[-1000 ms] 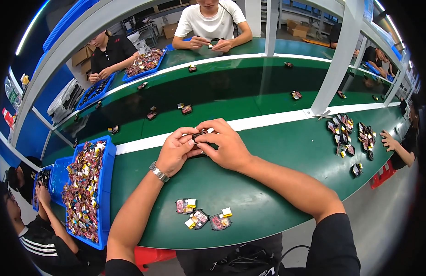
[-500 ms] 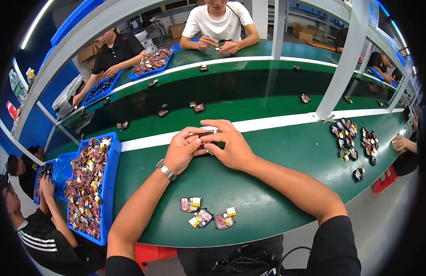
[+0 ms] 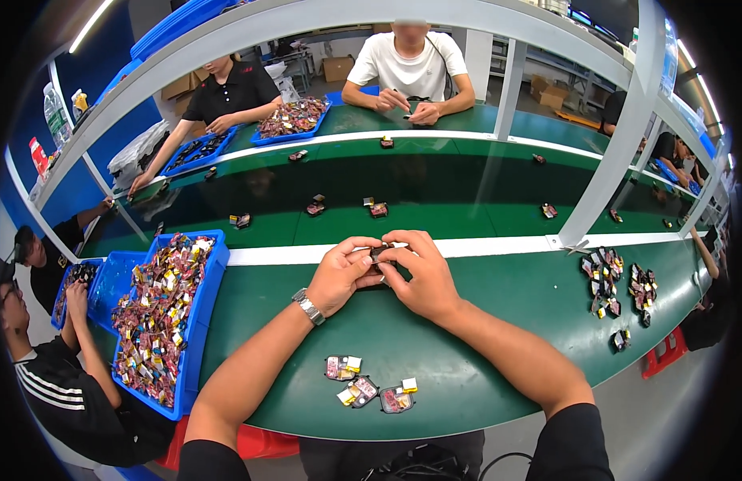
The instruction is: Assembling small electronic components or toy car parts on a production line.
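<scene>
Both of my hands meet over the green table (image 3: pixel 483 337), just in front of its white stripe. Between their fingertips is a small dark part (image 3: pixel 380 253), mostly hidden by the fingers. My left hand (image 3: pixel 341 276) wears a metal wristwatch and pinches the part from the left. My right hand (image 3: pixel 419 272) closes on it from the right. Three small flat parts with yellow and white tabs (image 3: pixel 369 388) lie on the table nearer to me, between my forearms.
A blue bin (image 3: pixel 196 321) full of small colourful parts stands at my left. Several dark parts (image 3: pixel 619 284) lie in groups at the right. A dark conveyor belt (image 3: pixel 435 180) carries scattered parts. Other people sit across it and at both sides.
My hands stay together on the small part, with only slight finger movement. The view has shifted a little, so everything sits slightly lower in the picture.
</scene>
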Action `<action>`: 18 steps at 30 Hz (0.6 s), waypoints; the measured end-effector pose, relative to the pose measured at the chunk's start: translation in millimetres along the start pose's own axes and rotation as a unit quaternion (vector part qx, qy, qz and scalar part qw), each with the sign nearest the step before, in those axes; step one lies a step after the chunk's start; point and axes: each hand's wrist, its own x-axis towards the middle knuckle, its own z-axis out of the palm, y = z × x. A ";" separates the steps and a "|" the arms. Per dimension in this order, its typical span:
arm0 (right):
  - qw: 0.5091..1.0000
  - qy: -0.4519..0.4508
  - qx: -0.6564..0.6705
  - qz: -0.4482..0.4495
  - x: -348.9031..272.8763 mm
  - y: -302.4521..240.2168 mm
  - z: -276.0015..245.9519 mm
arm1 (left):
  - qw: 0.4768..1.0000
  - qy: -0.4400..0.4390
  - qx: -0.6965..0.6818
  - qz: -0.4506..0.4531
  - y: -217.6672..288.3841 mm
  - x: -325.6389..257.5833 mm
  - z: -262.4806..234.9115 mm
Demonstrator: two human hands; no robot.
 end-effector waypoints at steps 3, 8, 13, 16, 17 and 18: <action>0.999 0.014 -0.023 -0.018 3.1 -1.8 0.4 | 1.000 0.011 0.005 -0.005 1.4 -1.0 0.6; 0.998 0.007 -0.054 -0.044 2.4 0.6 0.0 | 0.999 0.029 0.016 -0.020 2.4 -0.3 5.4; 0.993 -0.008 -0.100 -0.057 1.8 -3.8 2.1 | 0.999 0.042 0.024 -0.019 1.6 -0.3 6.4; 0.991 -0.016 -0.127 -0.048 1.7 -7.3 4.1 | 0.999 0.044 0.021 -0.024 1.4 -0.9 7.4; 0.989 -0.017 -0.137 -0.045 1.2 -6.6 5.7 | 0.998 0.050 0.027 -0.024 0.6 -0.8 7.4; 0.988 -0.019 -0.148 -0.042 0.6 -5.7 6.4 | 0.998 0.055 0.032 -0.025 0.2 -0.8 8.0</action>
